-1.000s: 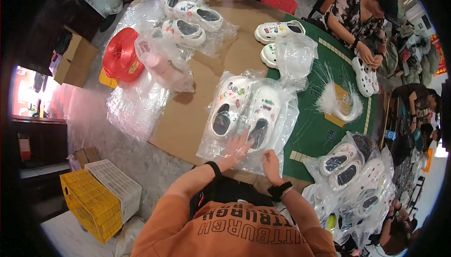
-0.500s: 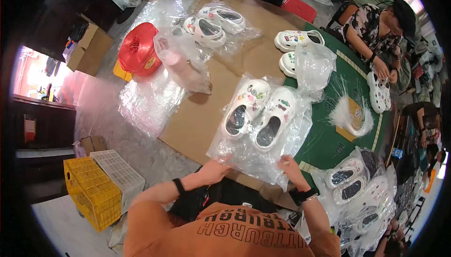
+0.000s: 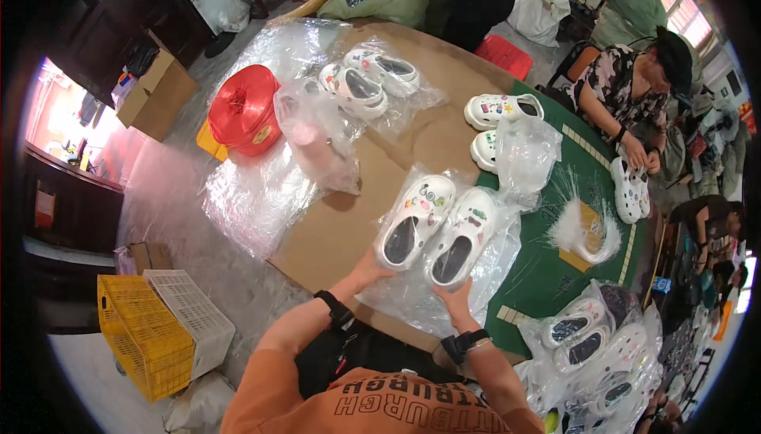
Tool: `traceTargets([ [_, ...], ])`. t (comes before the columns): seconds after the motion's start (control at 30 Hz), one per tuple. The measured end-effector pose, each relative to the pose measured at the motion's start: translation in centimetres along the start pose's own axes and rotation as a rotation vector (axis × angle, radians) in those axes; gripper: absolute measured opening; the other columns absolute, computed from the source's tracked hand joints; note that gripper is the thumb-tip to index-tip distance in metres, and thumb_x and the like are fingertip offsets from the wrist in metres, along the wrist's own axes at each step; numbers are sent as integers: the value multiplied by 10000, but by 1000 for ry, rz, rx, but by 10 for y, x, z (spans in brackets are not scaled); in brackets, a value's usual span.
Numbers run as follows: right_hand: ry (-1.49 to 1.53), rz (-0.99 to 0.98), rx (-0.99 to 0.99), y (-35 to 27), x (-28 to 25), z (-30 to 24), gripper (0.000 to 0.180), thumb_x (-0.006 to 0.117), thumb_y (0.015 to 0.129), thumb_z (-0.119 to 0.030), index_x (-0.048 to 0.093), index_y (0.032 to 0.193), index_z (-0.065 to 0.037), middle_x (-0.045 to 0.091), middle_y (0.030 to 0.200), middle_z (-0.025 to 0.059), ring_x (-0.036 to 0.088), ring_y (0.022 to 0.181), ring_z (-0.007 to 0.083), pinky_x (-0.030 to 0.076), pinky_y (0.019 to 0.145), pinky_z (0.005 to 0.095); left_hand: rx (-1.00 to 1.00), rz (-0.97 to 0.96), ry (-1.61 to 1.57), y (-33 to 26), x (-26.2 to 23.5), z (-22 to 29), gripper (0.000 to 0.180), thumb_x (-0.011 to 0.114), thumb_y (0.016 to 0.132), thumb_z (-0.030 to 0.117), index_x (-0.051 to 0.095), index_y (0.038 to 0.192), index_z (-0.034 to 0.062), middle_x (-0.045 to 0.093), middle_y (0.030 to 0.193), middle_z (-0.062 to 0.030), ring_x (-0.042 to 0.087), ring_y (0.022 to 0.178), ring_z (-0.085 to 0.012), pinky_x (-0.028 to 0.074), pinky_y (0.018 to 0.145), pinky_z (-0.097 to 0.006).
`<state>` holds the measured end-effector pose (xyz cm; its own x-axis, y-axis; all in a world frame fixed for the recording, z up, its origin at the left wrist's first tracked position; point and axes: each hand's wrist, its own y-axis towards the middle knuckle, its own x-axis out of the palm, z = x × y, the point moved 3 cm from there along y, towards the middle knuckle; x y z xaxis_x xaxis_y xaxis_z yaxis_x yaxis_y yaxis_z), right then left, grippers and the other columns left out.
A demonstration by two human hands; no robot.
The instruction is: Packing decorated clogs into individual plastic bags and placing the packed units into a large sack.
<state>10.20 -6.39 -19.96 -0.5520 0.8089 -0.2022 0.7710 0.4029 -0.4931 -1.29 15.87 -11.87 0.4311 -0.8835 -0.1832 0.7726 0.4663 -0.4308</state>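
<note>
One worktable, covered with brown cardboard (image 3: 317, 228). One green mat (image 3: 543, 275), on its right part. One clear plastic bag (image 3: 404, 299), spread beneath and around the pair; whether it encloses them cannot be told. One spool of red plastic twine (image 3: 243, 109), at far left. Two white clogs (image 3: 466, 234), side by side near the front edge, heels toward the wearer. Two hands: left hand (image 3: 369, 269) curled at the left clog's heel, right hand (image 3: 455, 298) with thumb and fingers parted at the other; grip cannot be told for either. Assorted charms (image 3: 432, 195), on the uppers. Step, as judged: aligning pair and bag; next move calls for steady, even pressure at both heels.
</note>
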Motion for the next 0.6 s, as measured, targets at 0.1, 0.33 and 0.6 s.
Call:
traceTargets([
  [0.1,336,-102,149,-8,10,-8,860,748,606,-119,220,1272,12,419,1173,131,441,1067,247,402,848,293,-327,-49,-249,6,13,-46,557,707,640,142,431,1086,-44,539,779,-64,497,602,-126,385,476,-251],
  [0.33,607,-316,432,8,-7,25,388,564,685,64,542,1067,-1,525,1055,84,496,1008,197,413,840,282,-525,-251,-381,15,26,-53,181,660,707,122,572,850,55,483,602,28,377,438,-53,284,407,-221],
  [0.6,136,-574,263,-19,-5,-43,434,610,744,-111,497,1162,-80,515,1088,55,461,835,161,364,741,322,-330,-190,-443,12,7,-32,315,652,727,196,544,974,33,582,892,-60,548,737,-153,422,578,-277],
])
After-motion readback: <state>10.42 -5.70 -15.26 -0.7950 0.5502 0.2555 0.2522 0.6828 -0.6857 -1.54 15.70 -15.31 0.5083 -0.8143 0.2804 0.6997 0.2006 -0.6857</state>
